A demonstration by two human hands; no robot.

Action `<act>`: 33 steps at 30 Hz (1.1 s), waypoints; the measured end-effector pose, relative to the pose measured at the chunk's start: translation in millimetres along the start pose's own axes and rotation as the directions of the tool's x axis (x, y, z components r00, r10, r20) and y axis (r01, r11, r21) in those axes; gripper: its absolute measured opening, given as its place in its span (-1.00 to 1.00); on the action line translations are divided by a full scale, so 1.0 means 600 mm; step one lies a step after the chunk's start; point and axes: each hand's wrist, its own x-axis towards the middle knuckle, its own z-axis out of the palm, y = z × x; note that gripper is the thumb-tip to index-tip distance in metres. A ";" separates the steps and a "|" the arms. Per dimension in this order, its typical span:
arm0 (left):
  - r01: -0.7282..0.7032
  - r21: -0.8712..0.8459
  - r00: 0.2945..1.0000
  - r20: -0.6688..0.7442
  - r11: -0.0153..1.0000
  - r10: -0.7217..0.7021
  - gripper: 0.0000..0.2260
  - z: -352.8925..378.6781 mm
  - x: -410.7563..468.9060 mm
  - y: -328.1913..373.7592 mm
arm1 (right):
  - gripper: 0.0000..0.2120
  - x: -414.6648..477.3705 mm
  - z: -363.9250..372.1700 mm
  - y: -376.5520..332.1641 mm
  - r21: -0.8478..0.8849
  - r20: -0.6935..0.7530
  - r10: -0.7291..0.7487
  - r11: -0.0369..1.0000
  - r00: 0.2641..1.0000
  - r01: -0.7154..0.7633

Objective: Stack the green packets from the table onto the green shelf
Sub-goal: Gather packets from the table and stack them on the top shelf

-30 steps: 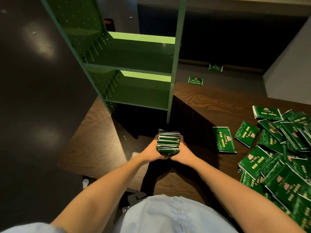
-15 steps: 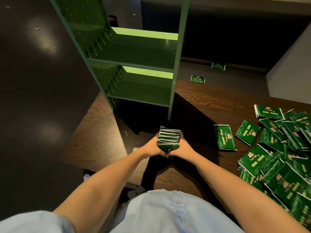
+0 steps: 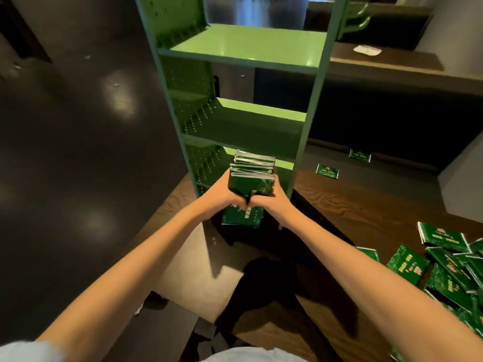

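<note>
A thick stack of green packets (image 3: 251,176) is clamped between my left hand (image 3: 222,195) and my right hand (image 3: 271,202), raised above the wooden table (image 3: 366,205). The stack sits right in front of the lowest opening of the green shelf (image 3: 235,53), which stands on the table's far left corner. One packet (image 3: 241,218) hangs loose below my hands. The shelf boards I can see carry nothing. A heap of loose green packets (image 3: 444,267) lies on the table at the right.
Two stray packets (image 3: 327,171) (image 3: 360,155) lie beyond the shelf at the right. A dark counter (image 3: 392,66) with a white object (image 3: 367,50) runs behind. Dark floor (image 3: 78,152) fills the left side. My shirt shows at the bottom edge.
Both hands lifted the stack off the table and carried it forward and up toward the shelf. My head tilted up, so more of the shelf shows now.
</note>
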 end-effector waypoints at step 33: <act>0.291 -0.036 0.874 -0.397 0.956 -0.281 -0.93 -0.290 0.163 0.444 | -0.86 0.323 0.024 -0.463 0.471 -0.023 0.302 0.844 0.953 -0.256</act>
